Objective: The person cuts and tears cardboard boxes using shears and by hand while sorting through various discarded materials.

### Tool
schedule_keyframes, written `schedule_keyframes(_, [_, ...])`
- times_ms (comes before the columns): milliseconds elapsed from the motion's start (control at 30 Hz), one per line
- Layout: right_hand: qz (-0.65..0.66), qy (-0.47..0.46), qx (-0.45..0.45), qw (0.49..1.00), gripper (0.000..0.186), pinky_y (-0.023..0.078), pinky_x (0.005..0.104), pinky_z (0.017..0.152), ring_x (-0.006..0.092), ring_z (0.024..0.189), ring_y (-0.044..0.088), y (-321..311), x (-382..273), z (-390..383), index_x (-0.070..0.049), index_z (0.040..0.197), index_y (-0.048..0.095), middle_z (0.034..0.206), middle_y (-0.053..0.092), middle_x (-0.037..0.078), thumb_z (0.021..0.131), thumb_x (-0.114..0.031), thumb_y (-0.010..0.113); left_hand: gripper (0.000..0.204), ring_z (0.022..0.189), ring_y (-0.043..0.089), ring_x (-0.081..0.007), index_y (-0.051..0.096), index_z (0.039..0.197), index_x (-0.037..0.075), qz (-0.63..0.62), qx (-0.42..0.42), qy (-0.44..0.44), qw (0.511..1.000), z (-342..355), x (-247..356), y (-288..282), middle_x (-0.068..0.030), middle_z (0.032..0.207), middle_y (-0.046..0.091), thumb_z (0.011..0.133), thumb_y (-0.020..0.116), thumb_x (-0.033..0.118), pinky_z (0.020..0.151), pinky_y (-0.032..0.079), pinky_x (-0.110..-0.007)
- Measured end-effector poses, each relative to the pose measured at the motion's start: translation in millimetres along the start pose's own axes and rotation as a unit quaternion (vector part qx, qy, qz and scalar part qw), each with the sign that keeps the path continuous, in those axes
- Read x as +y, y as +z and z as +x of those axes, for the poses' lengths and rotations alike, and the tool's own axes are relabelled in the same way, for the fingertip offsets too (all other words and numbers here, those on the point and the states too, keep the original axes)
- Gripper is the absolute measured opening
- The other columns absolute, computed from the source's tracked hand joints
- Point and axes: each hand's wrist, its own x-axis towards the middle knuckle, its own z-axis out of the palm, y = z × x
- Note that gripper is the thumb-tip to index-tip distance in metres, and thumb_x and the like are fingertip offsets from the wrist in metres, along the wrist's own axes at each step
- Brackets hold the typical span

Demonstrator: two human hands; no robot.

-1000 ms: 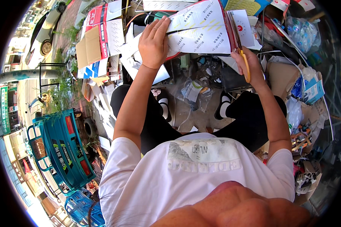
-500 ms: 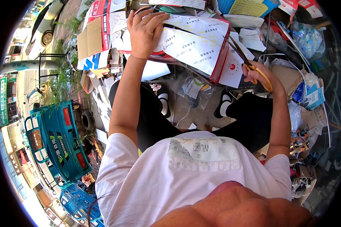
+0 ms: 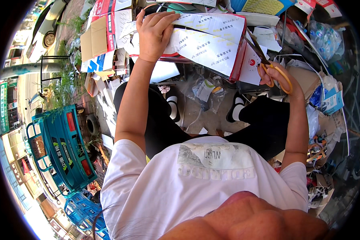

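My left hand (image 3: 154, 38) grips the top edge of a white printed paper sheet (image 3: 206, 50), fingers curled over it near its left part. A long slit runs across the sheet to the right of that hand, and red-edged material lies beneath it. My right hand (image 3: 276, 78) is closed around the orange handles of a pair of scissors (image 3: 287, 82); the dark blades slant up to the left, at the sheet's right edge. A white card with a red emblem (image 3: 250, 66) lies under the blades.
Flattened cartons (image 3: 94, 38) and paper scraps pile at left. Plastic bags (image 3: 324, 40) and cardboard crowd the right. Plastic litter (image 3: 204, 90) lies between my feet. A teal three-wheeled vehicle (image 3: 60, 148), a tyre (image 3: 92, 124) and a parked car (image 3: 46, 30) are at left.
Since a second ago my left hand has moved left, and my right hand has moved right with the scissors. The sheet has tilted, then risen slightly since the middle frame.
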Motion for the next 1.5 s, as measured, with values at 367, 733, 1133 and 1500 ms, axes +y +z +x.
schedule_keyframes(367, [-0.130,0.145,-0.055,0.979,0.044,0.050,0.0230,0.061,0.0082,0.057,0.051,6.8,-12.8,-4.6,-0.003,0.083,0.054,0.068,0.051,0.002,0.082,-0.047,0.057,0.025,0.106,0.064,-0.0199,0.071,0.107,0.017,-0.035,-0.038,0.008,0.999,-3.1,9.4,3.0,-0.0001,0.109,0.071,0.086,0.061,0.008,0.107,0.035,-0.046])
schedule_keyframes(733, [0.006,0.058,-0.082,0.995,0.040,0.053,0.0269,0.067,0.0076,0.057,0.050,14.3,7.7,-0.5,-0.003,0.087,0.056,0.069,0.049,0.001,0.088,-0.042,0.054,0.020,0.101,0.064,-0.0193,0.072,0.103,0.018,-0.035,-0.013,0.035,0.999,-4.6,7.6,6.5,0.0016,0.106,0.072,0.086,0.063,0.010,0.106,0.037,-0.046])
schedule_keyframes(1133, [0.017,0.046,-0.120,0.992,0.041,0.052,0.0263,0.068,0.0057,0.057,0.049,13.5,5.7,6.0,-0.003,0.088,0.055,0.063,0.049,-0.002,0.089,-0.044,0.054,0.023,0.107,0.065,-0.0205,0.072,0.105,0.013,-0.066,-0.055,0.058,0.995,-0.3,6.6,-1.3,-0.0014,0.109,0.072,0.087,0.060,0.007,0.107,0.037,-0.044])
schedule_keyframes(1500, [0.038,0.035,-0.178,0.983,0.041,0.048,0.0249,0.065,0.0055,0.057,0.047,3.3,5.7,2.9,-0.004,0.085,0.052,0.062,0.048,-0.003,0.088,-0.045,0.051,0.022,0.105,0.064,-0.0201,0.072,0.103,0.014,-0.083,-0.040,0.057,0.994,3.3,10.7,-8.1,0.0000,0.106,0.072,0.085,0.062,0.007,0.107,0.036,-0.044])
